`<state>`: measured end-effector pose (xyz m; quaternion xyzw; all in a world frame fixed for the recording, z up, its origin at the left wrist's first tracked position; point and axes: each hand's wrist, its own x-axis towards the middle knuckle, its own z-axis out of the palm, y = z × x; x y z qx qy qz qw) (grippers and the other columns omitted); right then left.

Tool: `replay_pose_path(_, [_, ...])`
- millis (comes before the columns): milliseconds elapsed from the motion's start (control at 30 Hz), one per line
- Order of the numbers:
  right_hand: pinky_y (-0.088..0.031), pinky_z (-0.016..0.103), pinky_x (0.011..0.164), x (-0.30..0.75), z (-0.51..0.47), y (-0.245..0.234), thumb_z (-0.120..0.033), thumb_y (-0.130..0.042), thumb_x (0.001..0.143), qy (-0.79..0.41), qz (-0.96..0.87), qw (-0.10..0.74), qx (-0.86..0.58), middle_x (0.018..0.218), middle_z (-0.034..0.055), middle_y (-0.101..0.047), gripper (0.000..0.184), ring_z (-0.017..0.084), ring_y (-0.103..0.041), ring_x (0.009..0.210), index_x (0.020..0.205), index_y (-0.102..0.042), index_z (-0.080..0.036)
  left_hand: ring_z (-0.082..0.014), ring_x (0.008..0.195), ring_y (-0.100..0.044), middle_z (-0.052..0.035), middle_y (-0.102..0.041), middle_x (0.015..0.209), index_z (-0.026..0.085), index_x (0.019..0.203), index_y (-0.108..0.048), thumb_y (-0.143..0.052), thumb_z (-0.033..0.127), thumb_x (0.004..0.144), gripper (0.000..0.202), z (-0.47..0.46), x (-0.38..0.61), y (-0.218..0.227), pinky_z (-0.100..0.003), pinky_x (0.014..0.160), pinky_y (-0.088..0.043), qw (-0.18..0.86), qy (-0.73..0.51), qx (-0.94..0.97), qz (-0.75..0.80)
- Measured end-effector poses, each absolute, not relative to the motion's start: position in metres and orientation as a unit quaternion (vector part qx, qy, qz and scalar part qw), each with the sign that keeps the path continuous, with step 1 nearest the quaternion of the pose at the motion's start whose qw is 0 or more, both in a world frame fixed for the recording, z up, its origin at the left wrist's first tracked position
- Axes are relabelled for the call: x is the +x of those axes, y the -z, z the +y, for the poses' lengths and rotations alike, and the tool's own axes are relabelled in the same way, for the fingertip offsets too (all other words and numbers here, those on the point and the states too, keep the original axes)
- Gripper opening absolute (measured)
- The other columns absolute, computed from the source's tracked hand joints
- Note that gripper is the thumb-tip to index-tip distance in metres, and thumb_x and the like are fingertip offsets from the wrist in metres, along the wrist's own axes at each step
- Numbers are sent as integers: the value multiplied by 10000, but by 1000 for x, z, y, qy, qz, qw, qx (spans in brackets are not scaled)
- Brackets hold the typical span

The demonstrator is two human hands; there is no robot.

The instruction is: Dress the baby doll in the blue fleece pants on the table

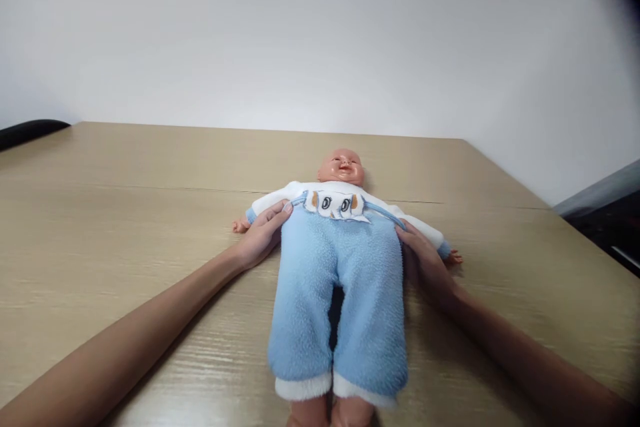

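Note:
A baby doll [345,167] lies on its back on the table, head toward the far side and feet toward me. It wears a white long-sleeved top [277,195] and fuzzy blue overalls [340,260] with white cuffs, thin blue straps and an animal-face patch [336,205] on the chest. My left hand [267,230] is closed on the overalls' upper edge by the strap at the left side. At the opposite side my right hand [425,257] grips the same edge near the other strap; its lower fingers are hidden. The doll's arms spread outward beyond both hands.
The light wooden table [150,213] has a seam across it behind the doll. Beyond it rises a plain pale wall [300,33]. A dark curved object [35,128] shows at the far left edge, and dark items [605,233] stand past the right edge.

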<state>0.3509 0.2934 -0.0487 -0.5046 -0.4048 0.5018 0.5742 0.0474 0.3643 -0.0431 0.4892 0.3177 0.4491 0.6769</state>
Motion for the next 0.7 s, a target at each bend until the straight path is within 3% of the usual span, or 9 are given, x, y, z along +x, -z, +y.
replay_pose_path(233, [-410,333,739,360,286,31,-485,-672,935,-350,-560,511,-550,781,-7,-487,276,220,-448,778,782,-605,-266,-202,850,-483,-5,-576,883,217,926,-675,-735,570,966,361,362,38,33,-289,801,-394,526,-432,643,352])
replay_pose_path(333, [-401,327,712,363,291,24,-431,-660,910,-415,-535,513,-528,772,-8,-478,200,217,-435,764,814,-608,-264,-194,834,-487,-1,-576,876,210,915,-663,-715,533,990,336,361,38,33,-289,778,-383,482,-462,654,355])
replay_pose_path(433, [-422,323,710,358,305,13,-401,-667,865,-516,-463,528,-492,793,-4,-518,148,214,-462,768,844,-624,-261,-214,931,-546,-28,-647,969,213,969,-686,-714,493,1002,284,361,42,34,-301,867,-410,460,-507,639,350])
replay_pose_path(567, [-409,319,655,341,333,-12,-432,-630,898,-565,-453,510,-465,711,-14,-478,275,179,-427,666,712,-546,-246,-223,920,-561,-31,-657,909,222,938,-697,-773,524,958,313,363,46,36,-313,898,-433,489,-554,584,337])
replay_pose_path(633, [-403,319,657,328,351,-25,-436,-589,943,-488,-509,506,-497,702,-14,-502,305,176,-455,666,709,-549,-244,-219,895,-551,-28,-650,900,223,931,-700,-796,539,937,330,363,47,37,-315,882,-434,510,-554,566,336])
replay_pose_path(700, [-433,321,726,312,372,-36,-420,-598,960,-357,-583,498,-534,812,2,-624,235,192,-557,775,813,-631,-240,-214,892,-551,-23,-650,925,230,965,-691,-805,538,931,330,363,48,38,-314,868,-429,525,-552,556,332])
